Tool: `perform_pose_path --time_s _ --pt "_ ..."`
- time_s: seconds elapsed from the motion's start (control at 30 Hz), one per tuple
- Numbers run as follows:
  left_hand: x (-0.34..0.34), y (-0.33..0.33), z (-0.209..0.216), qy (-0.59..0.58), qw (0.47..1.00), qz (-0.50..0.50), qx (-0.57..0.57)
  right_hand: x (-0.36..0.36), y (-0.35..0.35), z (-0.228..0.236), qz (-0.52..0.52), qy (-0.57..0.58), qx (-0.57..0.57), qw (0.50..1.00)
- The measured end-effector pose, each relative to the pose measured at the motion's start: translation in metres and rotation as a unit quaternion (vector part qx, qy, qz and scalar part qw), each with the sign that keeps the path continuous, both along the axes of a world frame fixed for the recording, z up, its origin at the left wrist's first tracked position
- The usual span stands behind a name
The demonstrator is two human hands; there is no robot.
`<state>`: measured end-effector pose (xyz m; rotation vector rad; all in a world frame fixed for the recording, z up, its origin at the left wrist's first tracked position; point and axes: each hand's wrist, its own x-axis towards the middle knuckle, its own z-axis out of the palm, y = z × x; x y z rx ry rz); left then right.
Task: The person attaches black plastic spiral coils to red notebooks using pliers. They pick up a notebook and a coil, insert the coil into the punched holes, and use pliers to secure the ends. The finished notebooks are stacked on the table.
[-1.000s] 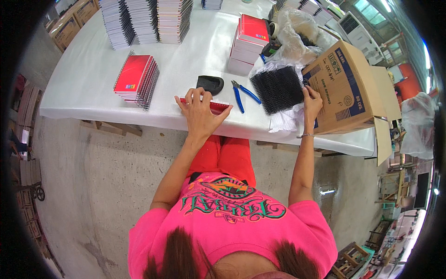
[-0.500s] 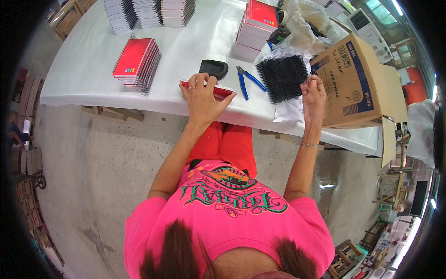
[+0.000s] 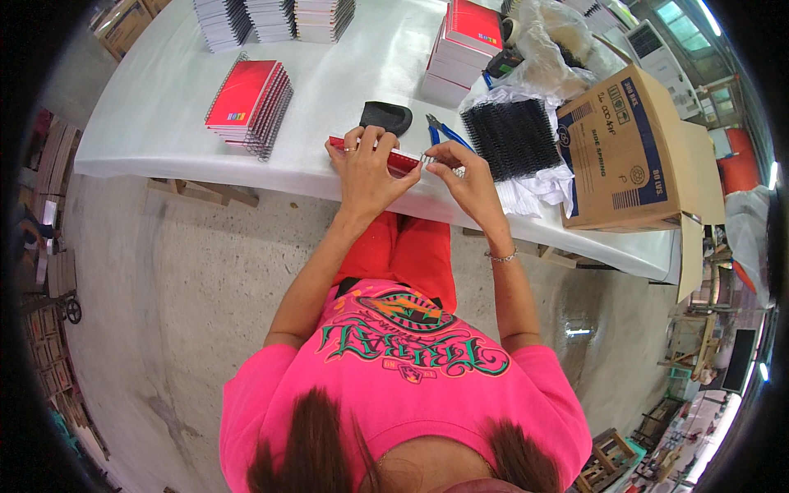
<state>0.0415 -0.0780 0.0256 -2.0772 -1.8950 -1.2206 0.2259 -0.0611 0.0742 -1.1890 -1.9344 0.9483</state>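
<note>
At the table's near edge, my left hand (image 3: 366, 171) grips a red notebook (image 3: 403, 163) from above, its thumb toward the right end. My right hand (image 3: 474, 185) pinches a thin spiral binding coil (image 3: 434, 161) against that right end. How far the coil runs into the notebook's edge is too small to tell. Just beyond my left hand sits a black, rounded pad-like object (image 3: 388, 117). Blue-handled pliers (image 3: 446, 131) lie behind my right hand, partly covered by it. To their right, a dark mass of spiral coils (image 3: 509, 140) rests on white wrapping.
Spiral-bound red notebooks (image 3: 246, 94) are piled on the left. More notebook stacks (image 3: 271, 18) line the far side, and a tall red-topped stack (image 3: 468, 37) stands at centre right. An open cardboard box (image 3: 616, 152) and crumpled clear plastic (image 3: 555, 33) occupy the right.
My right hand has come left from beside the box and coil pile to the notebook's right end, with a coil between its fingers. My left hand keeps its hold on the notebook.
</note>
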Motion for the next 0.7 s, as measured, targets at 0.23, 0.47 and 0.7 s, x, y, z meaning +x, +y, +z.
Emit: perform_pose_path --time_s 0.23,0.47,0.7 --pt "-0.001 -0.001 0.003 -0.003 1.000 -0.011 -0.018 -0.003 -0.002 -0.010 0.014 0.022 0.042 0.999" --pt "-0.002 -0.003 0.006 -0.005 0.999 -0.010 -0.040 -0.010 -0.011 -0.011 -0.012 0.016 -0.006 1.000" --pt "-0.001 -0.001 0.007 0.004 0.999 -0.010 -0.031 -0.012 -0.001 -0.016 -0.003 -0.035 0.159 0.987"
